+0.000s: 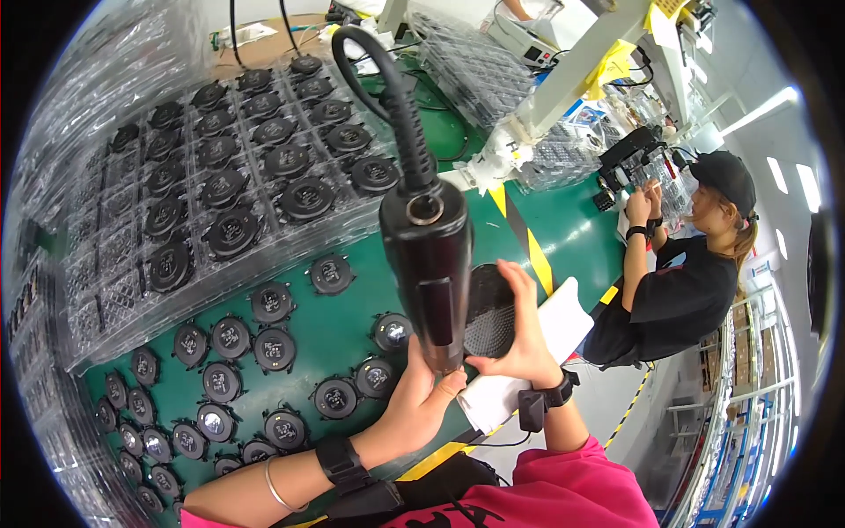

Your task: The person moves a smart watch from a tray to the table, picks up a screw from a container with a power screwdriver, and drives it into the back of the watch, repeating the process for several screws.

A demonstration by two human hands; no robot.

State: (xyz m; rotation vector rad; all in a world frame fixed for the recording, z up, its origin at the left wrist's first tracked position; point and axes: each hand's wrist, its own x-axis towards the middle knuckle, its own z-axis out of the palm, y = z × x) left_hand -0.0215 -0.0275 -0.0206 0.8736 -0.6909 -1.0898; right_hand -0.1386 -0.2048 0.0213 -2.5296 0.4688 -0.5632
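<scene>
A black electric screwdriver (429, 264) hangs upright on its cable in the middle, covering part of my hands. My left hand (409, 409) is closed at its lower end, thumb bent inward; what the fingers hold is hidden behind the tool. My right hand (525, 343) curves with thumb and fingers wide apart along the edge of a black round piece with a dimpled surface (489, 321). Whether it grips that piece is unclear. Left of my hands, several round black watch cases (274, 349) lie loose on the green table (361, 304).
Clear plastic trays (97, 299) with rows of watch cases stand at the far left. A white sheet-like piece (563, 317) lies beside my right wrist. Behind it rises a white post (563, 88). At right, a person in black (687, 282) works at the same table.
</scene>
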